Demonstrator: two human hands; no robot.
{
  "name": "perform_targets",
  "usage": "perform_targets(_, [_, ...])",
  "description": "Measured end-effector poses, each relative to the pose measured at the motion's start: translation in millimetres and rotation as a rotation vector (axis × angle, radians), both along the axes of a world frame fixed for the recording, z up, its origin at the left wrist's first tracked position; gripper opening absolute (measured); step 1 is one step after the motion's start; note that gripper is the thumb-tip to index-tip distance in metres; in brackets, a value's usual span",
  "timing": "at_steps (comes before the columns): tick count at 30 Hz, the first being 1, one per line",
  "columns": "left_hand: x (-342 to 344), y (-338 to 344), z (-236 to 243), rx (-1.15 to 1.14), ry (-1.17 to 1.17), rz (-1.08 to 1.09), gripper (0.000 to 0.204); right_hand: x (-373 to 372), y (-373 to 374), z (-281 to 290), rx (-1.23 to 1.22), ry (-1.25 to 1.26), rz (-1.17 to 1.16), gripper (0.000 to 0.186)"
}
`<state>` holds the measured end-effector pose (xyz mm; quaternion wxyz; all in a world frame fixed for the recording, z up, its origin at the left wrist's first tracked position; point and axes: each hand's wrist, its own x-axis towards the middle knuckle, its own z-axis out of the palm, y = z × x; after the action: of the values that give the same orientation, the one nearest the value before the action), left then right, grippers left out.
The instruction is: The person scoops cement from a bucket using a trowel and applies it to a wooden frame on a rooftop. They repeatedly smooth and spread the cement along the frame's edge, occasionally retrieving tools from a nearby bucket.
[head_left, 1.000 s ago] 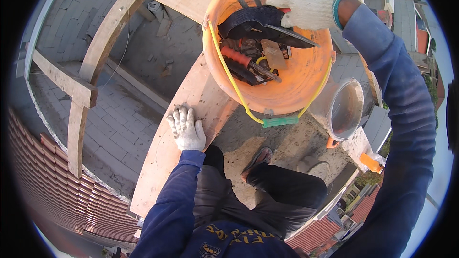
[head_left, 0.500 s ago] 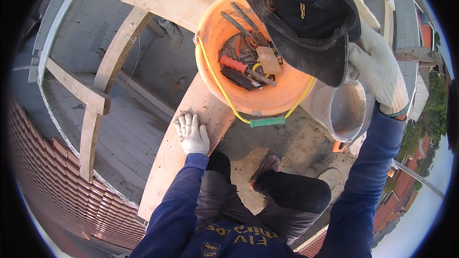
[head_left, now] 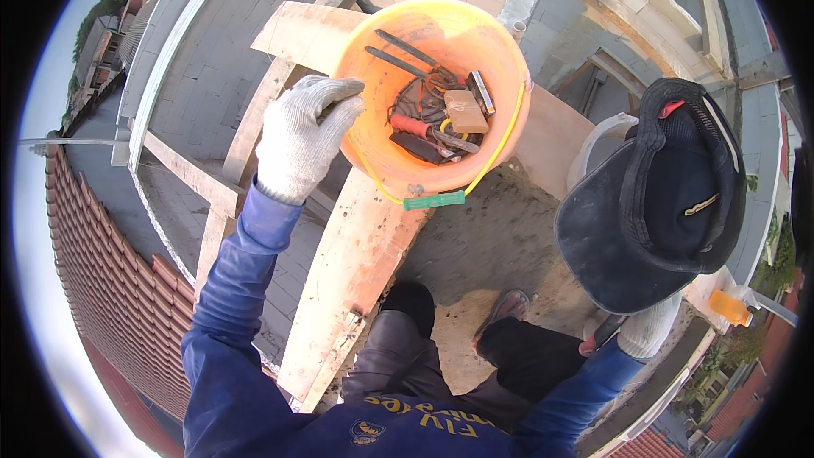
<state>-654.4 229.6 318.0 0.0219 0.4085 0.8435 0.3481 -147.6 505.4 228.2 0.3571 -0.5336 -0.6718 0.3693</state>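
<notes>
My right hand, in a white knit glove, grips a black cap turned inside-up at the right. A black and red object shows beside this hand; I cannot tell whether it is held. My gloved left hand is raised at the left rim of the orange bucket, fingers curled toward the thumb, with nothing visible in them. Inside the bucket lie long-handled pliers, a red-handled tool, a tan block and several other tools. Its yellow handle has a green grip.
Plywood boards and wooden beams frame the block-walled rooftop around me. A pale bucket stands behind the cap, and an orange bottle lies at the right. Red roof tiles slope away on the left; my sandaled foot rests on concrete.
My right hand has lifted the cap out of the bucket and brought it down to the lower right. My left hand has left the plywood board and risen to the bucket's rim.
</notes>
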Motion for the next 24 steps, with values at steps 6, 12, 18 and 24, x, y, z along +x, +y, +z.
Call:
perform_targets(6, [-46, 104, -79, -0.842, 0.122, -0.493, 0.029, -50, -28, 80, -0.494, -0.009, -0.178, 0.047])
perform_targets(12, [-34, 143, -131, -1.259, 0.223, -0.387, 0.025, -16, -27, 73, -0.594, 0.014, -0.320, 0.048])
perform_targets(18, [-23, 140, -162, -1.089, 0.239, -0.204, 0.029, -16, -39, 82, -0.588, 0.039, -0.289, 0.050])
perform_targets(24, [-43, 153, -154, -1.225, -0.008, -0.170, 0.028, -16, -35, 79, -0.679, -0.026, -0.298, 0.045])
